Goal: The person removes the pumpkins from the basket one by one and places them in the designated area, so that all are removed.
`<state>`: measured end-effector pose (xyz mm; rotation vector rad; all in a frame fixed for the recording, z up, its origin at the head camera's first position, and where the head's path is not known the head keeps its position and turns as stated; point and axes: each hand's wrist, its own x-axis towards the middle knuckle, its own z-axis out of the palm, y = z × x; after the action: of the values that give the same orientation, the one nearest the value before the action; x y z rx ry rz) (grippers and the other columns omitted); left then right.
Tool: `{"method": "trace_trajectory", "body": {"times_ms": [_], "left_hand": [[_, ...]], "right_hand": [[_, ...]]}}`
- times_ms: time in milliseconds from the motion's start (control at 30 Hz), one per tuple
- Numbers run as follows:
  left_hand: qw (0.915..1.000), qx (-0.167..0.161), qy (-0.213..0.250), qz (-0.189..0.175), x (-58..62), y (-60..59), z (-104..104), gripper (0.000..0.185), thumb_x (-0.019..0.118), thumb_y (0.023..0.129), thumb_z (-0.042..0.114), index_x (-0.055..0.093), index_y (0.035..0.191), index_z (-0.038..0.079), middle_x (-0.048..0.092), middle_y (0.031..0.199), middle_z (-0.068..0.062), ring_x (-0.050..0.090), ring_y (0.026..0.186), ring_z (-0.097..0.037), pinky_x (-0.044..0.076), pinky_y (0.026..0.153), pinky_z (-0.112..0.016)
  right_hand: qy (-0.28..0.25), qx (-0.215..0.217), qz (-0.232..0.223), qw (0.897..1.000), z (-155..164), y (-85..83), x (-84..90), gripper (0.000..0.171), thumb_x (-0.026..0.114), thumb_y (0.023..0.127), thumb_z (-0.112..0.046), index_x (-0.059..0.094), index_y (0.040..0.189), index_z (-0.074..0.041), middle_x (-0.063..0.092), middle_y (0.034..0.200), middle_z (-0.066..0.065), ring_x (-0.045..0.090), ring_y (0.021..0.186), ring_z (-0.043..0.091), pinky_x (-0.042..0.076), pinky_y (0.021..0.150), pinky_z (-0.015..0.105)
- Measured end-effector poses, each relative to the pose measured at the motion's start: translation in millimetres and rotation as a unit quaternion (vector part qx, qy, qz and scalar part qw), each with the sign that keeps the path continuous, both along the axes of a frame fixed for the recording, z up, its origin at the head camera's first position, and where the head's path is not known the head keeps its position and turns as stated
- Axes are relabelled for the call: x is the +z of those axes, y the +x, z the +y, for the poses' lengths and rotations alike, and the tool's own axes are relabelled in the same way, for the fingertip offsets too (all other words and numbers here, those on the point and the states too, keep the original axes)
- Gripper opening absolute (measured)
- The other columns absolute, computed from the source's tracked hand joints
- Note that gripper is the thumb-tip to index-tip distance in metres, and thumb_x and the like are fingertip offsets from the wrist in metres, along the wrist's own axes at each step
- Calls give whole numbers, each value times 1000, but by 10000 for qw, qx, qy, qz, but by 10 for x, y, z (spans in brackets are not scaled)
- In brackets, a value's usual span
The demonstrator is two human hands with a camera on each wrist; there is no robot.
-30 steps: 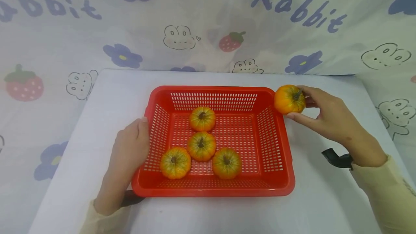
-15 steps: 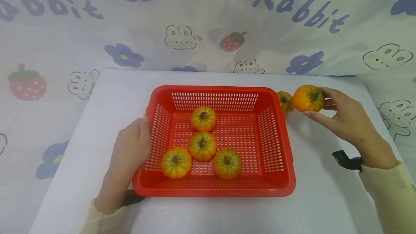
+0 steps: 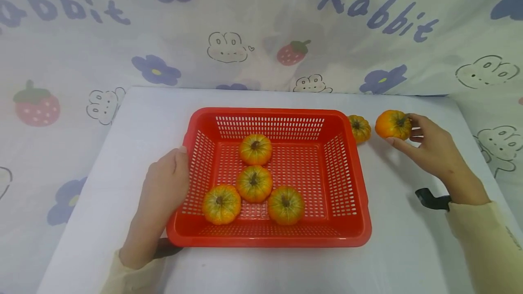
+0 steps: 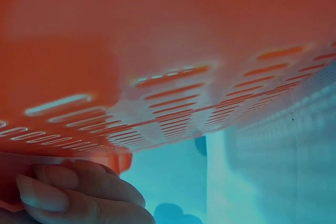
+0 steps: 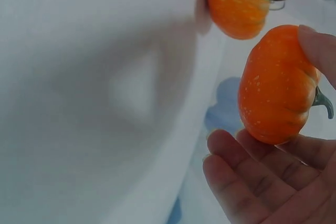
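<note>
My left hand (image 3: pixel 165 183) grips the left rim of a red plastic basket (image 3: pixel 269 242); in the left wrist view its curled fingers (image 4: pixel 84 192) lie under that rim. Four is avoided here: several small orange pumpkins, one of them this pumpkin (image 3: pixel 254 183), sit inside the basket. To the right of the basket, my right hand (image 3: pixel 433 149) holds another pumpkin (image 3: pixel 393 124) between thumb and fingers. The right wrist view shows this held pumpkin (image 5: pixel 278 85) with its curved stem pointing away. Between it and the basket, a further pumpkin (image 3: pixel 359 129) stands on the table, partly hidden by the basket's rim.
A white cloth covers the table (image 3: pixel 408 248). Behind it hangs a patterned curtain (image 3: pixel 261 22) with rabbits, flowers and strawberries. A black strap (image 3: pixel 433 199) is at the right wrist.
My right hand has carried its pumpkin rightward from beside the basket's rim, then slightly lower. The pumpkin standing behind the rim has come into sight. The left hand and basket stay put.
</note>
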<state>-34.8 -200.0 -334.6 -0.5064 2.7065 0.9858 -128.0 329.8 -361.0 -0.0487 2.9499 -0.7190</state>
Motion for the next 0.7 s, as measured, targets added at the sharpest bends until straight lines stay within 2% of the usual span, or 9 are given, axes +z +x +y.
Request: {"method": "trace_trajectory", "body": {"times_ms": [333, 700], "left_hand": [[10000, -7, -26, 12, 16, 5, 3, 59, 22, 97, 61, 47, 107, 9, 60, 93, -9, 64, 71, -21, 56, 56, -29], [10000, -47, -65, 48, 0, 0, -4, 59, 20, 97, 61, 47, 106, 10, 60, 92, -9, 63, 71, -21, 56, 56, -28]], "right_hand": [[-89, -131, -263, 9995, 11, -73, -170, 99, 59, 85, -62, 21, 150, 2, 39, 139, 32, 47, 116, 49, 43, 89, 64], [59, -301, -633, 9975, 37, -139, -316, 109, 54, 79, -74, 20, 150, 1, 37, 141, 32, 42, 119, 49, 42, 88, 66]]}}
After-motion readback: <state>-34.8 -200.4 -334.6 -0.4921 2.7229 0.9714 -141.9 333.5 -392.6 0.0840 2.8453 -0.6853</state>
